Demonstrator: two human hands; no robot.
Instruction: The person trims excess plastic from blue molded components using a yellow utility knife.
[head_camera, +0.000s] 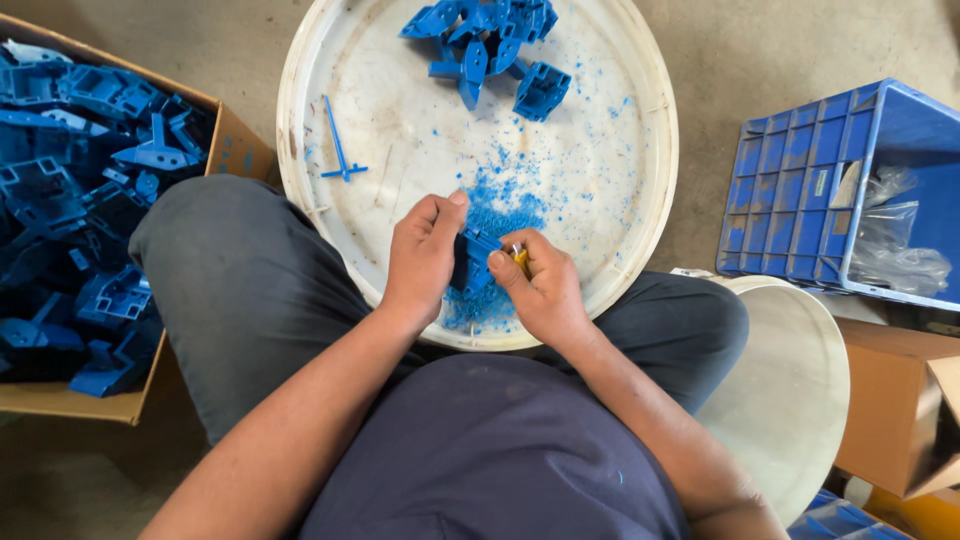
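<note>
Now left hand (422, 252) clamps blue part (472, 262) over round white tray (300, 90), fingers curled around it so it stays steady. Right hand (540, 285) pinches small yellow-handled tool (520, 258) against part edge; blade itself hidden. Blue shavings (500, 205) lie on tray beneath hands, so scraps likely fall there. Pile of parts (490, 45) at far side of tray. Loose sprue (338, 150) well apart, left. Cardboard box (235, 135) of blue parts beside left knee. Blue crate (790, 190) right.
</note>
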